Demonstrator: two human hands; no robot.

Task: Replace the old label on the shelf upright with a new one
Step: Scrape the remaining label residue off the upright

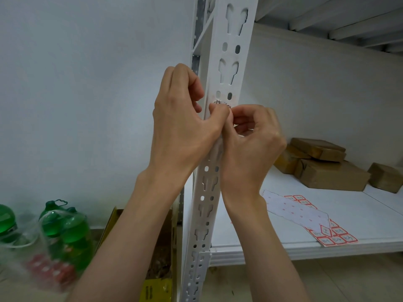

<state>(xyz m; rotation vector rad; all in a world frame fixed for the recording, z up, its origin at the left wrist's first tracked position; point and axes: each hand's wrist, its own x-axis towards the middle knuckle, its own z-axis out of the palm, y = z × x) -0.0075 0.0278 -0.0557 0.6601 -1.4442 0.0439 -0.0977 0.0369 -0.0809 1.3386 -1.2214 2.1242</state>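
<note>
Hands at white perforated steel shelf upright (229, 68). Left hand (183, 127) curls around its edge; right hand (250, 138) pinches the handwritten paper label (222, 103) stuck there.

Label sheet (305, 216) lies on shelf (370, 219), boxes (327, 168) behind, bottles (65, 227) left.

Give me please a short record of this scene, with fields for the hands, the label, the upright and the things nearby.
left hand: at the upright, thumb pressed beside the label
right hand: fingertips pinching at the label
label: on the upright, dark handwriting, mostly hidden by fingers
upright: white, perforated, vertical
label sheet: flat on the shelf board, red-bordered stickers
boxes: brown, stacked on the shelf
bottles: green, on the floor at left
</note>
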